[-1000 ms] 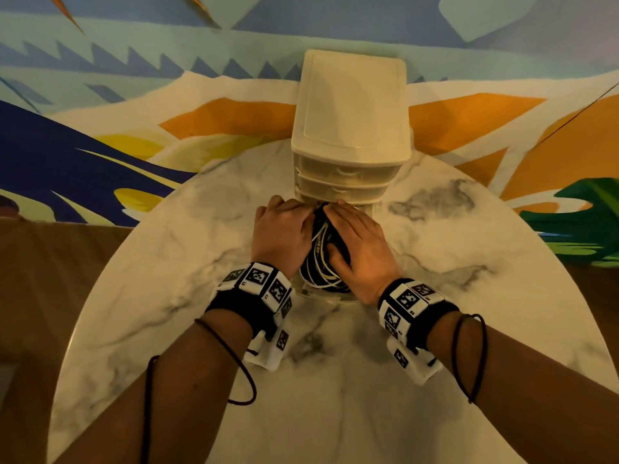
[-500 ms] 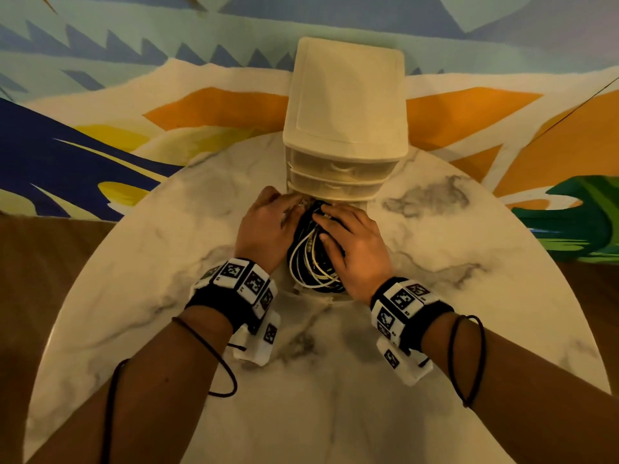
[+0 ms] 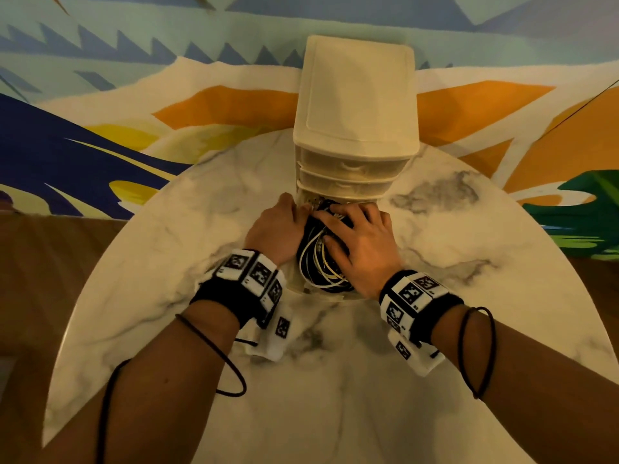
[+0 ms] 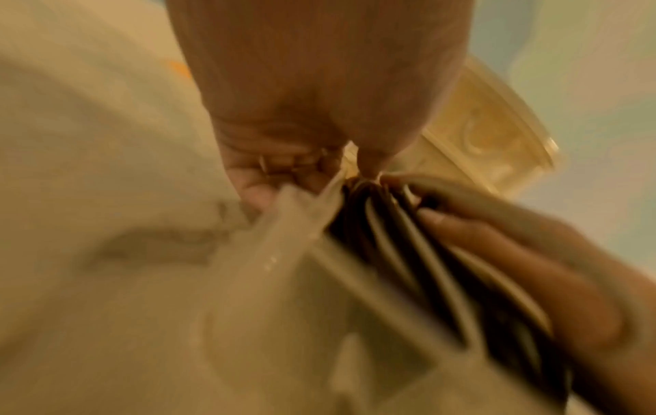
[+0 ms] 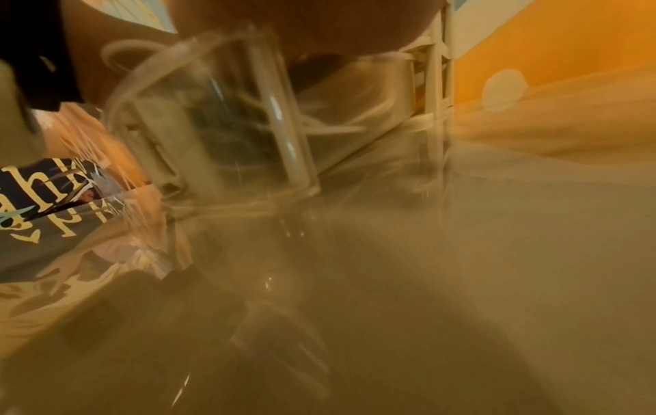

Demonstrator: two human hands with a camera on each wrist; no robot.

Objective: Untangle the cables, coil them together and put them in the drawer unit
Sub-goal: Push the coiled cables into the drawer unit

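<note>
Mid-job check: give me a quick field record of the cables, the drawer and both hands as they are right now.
cables: black and white coiled cable bundle, lying in the pulled-out bottom drawer
drawer: clear plastic bottom drawer, open, of the cream plastic drawer unit
upper drawers: two, closed
left hand: at the drawer's left side, beside the bundle; exact grip unclear
right hand: fingers spread, pressing down on the bundle
surface: round white marble table

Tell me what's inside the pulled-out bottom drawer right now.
A coiled bundle of black and white cables lies in the bottom drawer. The right hand presses on top, covering part of it; the drawer's floor is hidden.
</note>
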